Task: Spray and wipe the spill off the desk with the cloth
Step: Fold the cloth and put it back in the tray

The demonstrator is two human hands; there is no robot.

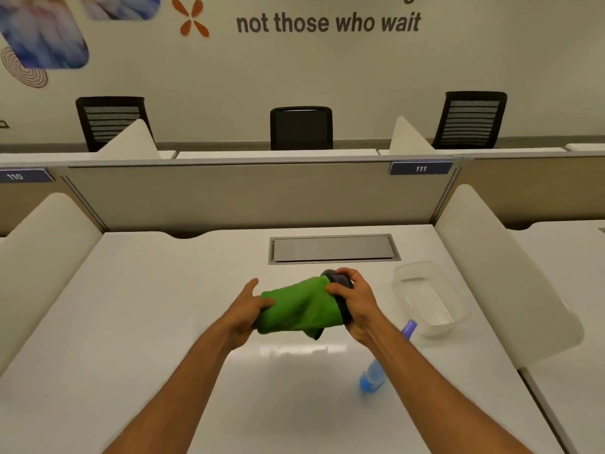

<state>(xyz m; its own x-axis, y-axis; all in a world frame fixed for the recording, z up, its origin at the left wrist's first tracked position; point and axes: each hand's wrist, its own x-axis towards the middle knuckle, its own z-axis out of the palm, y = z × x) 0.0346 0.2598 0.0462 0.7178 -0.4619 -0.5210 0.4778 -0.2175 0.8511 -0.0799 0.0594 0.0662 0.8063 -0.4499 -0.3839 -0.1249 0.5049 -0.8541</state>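
Note:
Both hands hold a green cloth (296, 308) with a dark grey edge, lifted a little above the white desk (131, 322). My left hand (250, 304) grips its left end. My right hand (352, 301) grips the right end, where the grey side bunches up. A spray bottle (376, 371) with blue liquid and a purple top stands on the desk under my right forearm, which partly hides it. No spill shows clearly on the desk surface.
A clear plastic container (429, 299) sits at the right of the desk. A grey cable hatch (332, 249) lies at the back. White side dividers (491, 273) and a beige back panel (245, 194) bound the desk. Black chairs (301, 127) stand beyond.

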